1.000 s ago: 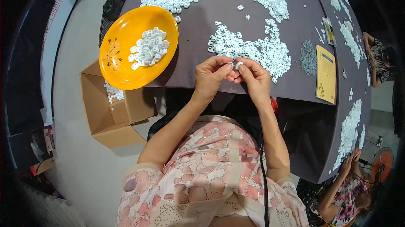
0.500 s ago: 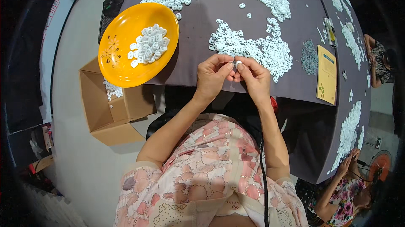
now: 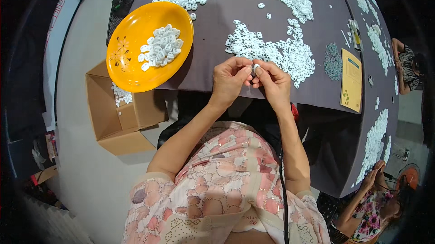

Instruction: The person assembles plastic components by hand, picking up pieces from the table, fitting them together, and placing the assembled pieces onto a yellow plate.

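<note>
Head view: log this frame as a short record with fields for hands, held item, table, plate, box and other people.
left hand: left hand pinches a small white plastic piece at the near table edge
right hand: right hand pinches the same piece, fingertips meeting the left's
table: dark grey table, several heaps of white pieces
plate: orange plate holding a small pile, overhanging the table edge
box: open cardboard box on the floor, a few white pieces inside
others: a person's hands at lower right

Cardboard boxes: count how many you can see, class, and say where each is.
1. The open cardboard box sits on the floor under the orange plate, left of the person's knees. Others may be hidden under the table.
</note>
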### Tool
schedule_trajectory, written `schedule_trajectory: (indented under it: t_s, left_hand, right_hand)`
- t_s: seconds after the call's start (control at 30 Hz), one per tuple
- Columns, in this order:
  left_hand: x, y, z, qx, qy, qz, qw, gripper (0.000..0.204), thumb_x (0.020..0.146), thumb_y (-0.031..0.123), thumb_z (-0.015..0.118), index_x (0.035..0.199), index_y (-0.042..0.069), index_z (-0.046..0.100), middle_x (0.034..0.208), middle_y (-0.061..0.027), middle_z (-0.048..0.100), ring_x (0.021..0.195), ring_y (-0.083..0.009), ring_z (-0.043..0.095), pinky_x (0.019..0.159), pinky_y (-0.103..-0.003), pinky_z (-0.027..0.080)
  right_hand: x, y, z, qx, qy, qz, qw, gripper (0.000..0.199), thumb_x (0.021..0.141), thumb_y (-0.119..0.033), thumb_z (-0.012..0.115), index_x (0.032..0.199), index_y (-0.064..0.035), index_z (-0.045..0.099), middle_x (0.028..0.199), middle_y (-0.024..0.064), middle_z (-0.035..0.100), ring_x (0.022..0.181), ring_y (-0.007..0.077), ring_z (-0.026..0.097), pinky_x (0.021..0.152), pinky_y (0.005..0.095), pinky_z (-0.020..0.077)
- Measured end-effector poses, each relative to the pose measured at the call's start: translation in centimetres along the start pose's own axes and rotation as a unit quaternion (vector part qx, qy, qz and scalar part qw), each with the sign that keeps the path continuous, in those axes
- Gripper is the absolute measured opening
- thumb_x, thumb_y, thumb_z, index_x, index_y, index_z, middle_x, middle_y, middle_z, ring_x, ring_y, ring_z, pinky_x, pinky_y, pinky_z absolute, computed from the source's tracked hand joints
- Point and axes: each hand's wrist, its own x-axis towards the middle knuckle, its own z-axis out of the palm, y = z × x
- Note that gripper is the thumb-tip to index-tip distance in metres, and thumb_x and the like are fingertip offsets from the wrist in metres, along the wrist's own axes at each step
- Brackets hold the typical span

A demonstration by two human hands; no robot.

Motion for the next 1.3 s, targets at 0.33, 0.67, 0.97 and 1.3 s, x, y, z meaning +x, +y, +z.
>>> schedule_trajectory:
  t_s: [0.33, 0.67, 0.97, 1.3]
  left_hand:
    - [0.09, 0.06, -0.1, 0.005, -0.007, -0.01, 1.0, 0.01, 0.085, 0.0, 0.057, 0.093, -0.002, 0.062, 0.078, -0.0019, 0.062, 0.062, -0.0041, 0.054, 0.053, -0.017, 0.046]
    - [0.08, 0.25, -0.06, 0.022, -0.008, -0.011, 1.0, 0.009, 0.085, 0.0, 0.056, 0.09, -0.001, 0.063, 0.076, -0.0009, 0.062, 0.062, -0.0035, 0.054, 0.053, -0.017, 0.045]
    - [0.14, 0.07, -0.24, 0.002, -0.004, -0.019, 1.0, 0.012, 0.085, 0.0, 0.055, 0.092, -0.003, 0.064, 0.077, -0.0028, 0.063, 0.062, -0.0057, 0.057, 0.057, -0.019, 0.049]
    - [0.08, 0.18, -0.1, 0.016, 0.002, -0.008, 1.0, 0.011, 0.086, 0.0, 0.055, 0.094, -0.003, 0.062, 0.076, -0.0033, 0.062, 0.061, -0.006, 0.057, 0.056, -0.019, 0.048]
  right_hand:
    - [0.07, 0.37, -0.36, 0.007, -0.01, 0.012, 1.0, 0.018, 0.088, -0.005, 0.057, 0.103, 0.0021, 0.063, 0.079, 0.0021, 0.058, 0.063, 0.0062, 0.057, 0.054, 0.019, 0.0498]
    - [0.0, 0.22, -0.4, 0.007, -0.006, 0.019, 1.0, 0.017, 0.087, -0.005, 0.058, 0.101, 0.0021, 0.064, 0.077, 0.0033, 0.062, 0.063, 0.0061, 0.057, 0.054, 0.0196, 0.0502]
    - [-0.04, -0.23, -0.21, 0.018, -0.001, 0.041, 0.999, 0.017, 0.088, -0.006, 0.057, 0.102, 0.0029, 0.063, 0.076, 0.0024, 0.062, 0.063, 0.0059, 0.056, 0.055, 0.0196, 0.0497]
    - [-0.18, 0.03, -0.18, 0.016, 0.007, 0.018, 1.0, 0.02, 0.089, -0.006, 0.056, 0.106, 0.004, 0.061, 0.078, 0.0029, 0.059, 0.065, 0.0064, 0.057, 0.054, 0.0196, 0.0503]
